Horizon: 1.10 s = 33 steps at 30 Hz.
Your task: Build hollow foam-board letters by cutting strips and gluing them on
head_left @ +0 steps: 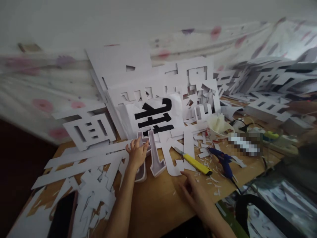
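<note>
On the desk (153, 205), two hollow letters (158, 162) were placed side by side below the printed sheet (155, 115). The left one was partly covered by the left hand (137, 150), fingers spread and touching its upper part; whether it was gripped could not be told. The right hand (193, 191) was held loosely open, nothing grasped, near the desk's front edge, below the cutter (195, 164). The cutter's blade was pointed toward the letters. To its right, the glue gun (224, 162) was laid down among white scraps (213, 180). At lower left, a phone (63, 215) was seen.
</note>
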Tool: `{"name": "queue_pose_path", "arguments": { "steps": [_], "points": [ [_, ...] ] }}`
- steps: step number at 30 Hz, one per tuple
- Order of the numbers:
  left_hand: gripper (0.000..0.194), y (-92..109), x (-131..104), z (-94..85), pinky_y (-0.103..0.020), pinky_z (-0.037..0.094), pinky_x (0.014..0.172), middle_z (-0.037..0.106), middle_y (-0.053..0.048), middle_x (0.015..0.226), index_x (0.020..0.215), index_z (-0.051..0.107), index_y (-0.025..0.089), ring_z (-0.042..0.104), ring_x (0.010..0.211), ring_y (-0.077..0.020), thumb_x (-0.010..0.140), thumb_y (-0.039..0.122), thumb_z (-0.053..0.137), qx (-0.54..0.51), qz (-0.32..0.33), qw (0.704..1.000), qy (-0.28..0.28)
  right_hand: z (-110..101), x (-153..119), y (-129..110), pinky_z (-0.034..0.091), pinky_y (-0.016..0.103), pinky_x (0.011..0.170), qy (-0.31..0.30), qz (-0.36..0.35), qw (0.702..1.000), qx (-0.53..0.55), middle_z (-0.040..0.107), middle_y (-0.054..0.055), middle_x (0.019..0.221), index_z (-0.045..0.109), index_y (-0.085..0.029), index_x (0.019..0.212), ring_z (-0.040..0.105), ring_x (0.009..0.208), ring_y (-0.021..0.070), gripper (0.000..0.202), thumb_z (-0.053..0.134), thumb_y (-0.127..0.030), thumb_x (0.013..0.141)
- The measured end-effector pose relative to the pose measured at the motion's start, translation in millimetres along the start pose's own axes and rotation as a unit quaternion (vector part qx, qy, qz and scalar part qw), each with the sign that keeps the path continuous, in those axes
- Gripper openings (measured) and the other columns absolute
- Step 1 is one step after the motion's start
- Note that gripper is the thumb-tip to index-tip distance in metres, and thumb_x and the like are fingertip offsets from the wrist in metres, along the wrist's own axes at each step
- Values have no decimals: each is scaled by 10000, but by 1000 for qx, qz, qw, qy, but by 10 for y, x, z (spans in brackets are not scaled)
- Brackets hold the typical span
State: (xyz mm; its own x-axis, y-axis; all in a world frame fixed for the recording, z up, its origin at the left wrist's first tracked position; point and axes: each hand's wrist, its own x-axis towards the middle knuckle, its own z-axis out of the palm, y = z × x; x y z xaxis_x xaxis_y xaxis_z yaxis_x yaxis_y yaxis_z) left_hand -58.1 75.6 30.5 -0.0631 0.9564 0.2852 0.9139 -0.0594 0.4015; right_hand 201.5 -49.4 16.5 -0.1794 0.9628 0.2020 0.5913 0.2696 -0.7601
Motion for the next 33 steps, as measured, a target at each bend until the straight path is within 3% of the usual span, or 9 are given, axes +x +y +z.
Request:
{"name": "queue_pose_path", "arguments": {
  "steps": [4,8,12,14,17,22,24,29,33],
  "points": [
    [300,56,18,-25,-695,208,1100,549,-82,1457,1140,730,342,440,1336,-337,945,350,502,-24,-15,999,38,-20,-47,114,489,302,514,-29,-30,999,-3,639,15,672,552,-158,1253,602,528,192,362,443,-377,986],
    [375,-184,-138,-440,-529,329,1114,581,-108,1412,1269,652,271,485,1320,-273,934,322,492,-16,-90,988,123,-38,-98,326,534,304,539,-52,-62,997,-12,677,34,739,557,-184,1283,636,551,192,379,440,-413,1005],
    [347,-554,-871,-1052,-409,448,1022,695,-122,1199,1144,673,189,614,1155,-244,907,343,472,25,-232,953,194,-45,-178,566,603,310,636,-49,-117,992,0,752,90,911,629,-207,1203,729,719,224,360,459,-452,1001],
    [385,-593,-1311,-1177,-427,514,892,729,-158,1026,1080,666,139,682,970,-281,895,406,459,58,-335,919,201,-47,-214,669,623,319,701,-43,-161,986,13,765,104,985,673,-215,1129,751,819,243,334,484,-454,991],
    [497,-454,-1718,-1007,-444,534,795,731,-186,916,1099,628,108,701,894,-341,816,512,561,95,-444,873,177,-48,-248,785,637,331,705,-31,-198,979,21,775,109,963,706,-216,1034,760,813,255,311,501,-444,985],
    [597,-217,-1715,-504,-535,507,838,703,-267,1054,1150,587,91,664,1026,-443,681,439,708,122,-496,848,144,-38,-279,862,643,333,656,-13,-220,975,14,777,102,899,699,-204,1006,761,739,247,291,493,-410,994],
    [551,-227,-1704,-476,-550,508,825,706,-265,1023,1148,578,87,673,997,-445,689,372,688,117,-498,846,150,-27,-285,851,639,322,632,2,-225,974,11,774,95,870,694,-203,993,759,720,238,277,482,-382,999],
    [405,-332,-1780,-655,-454,551,814,703,-158,938,1043,596,146,690,903,-330,695,347,640,59,-444,872,197,6,-269,767,626,300,611,44,-234,971,-5,767,80,839,676,-211,998,753,707,220,208,479,-276,981],
    [511,-138,-1615,-610,-455,520,933,650,-137,1067,1166,576,152,636,1014,-295,757,457,594,21,-348,900,262,25,-261,721,620,293,621,60,-248,966,-36,761,64,826,655,-210,1010,745,696,205,191,471,-207,960]
  ]
}}
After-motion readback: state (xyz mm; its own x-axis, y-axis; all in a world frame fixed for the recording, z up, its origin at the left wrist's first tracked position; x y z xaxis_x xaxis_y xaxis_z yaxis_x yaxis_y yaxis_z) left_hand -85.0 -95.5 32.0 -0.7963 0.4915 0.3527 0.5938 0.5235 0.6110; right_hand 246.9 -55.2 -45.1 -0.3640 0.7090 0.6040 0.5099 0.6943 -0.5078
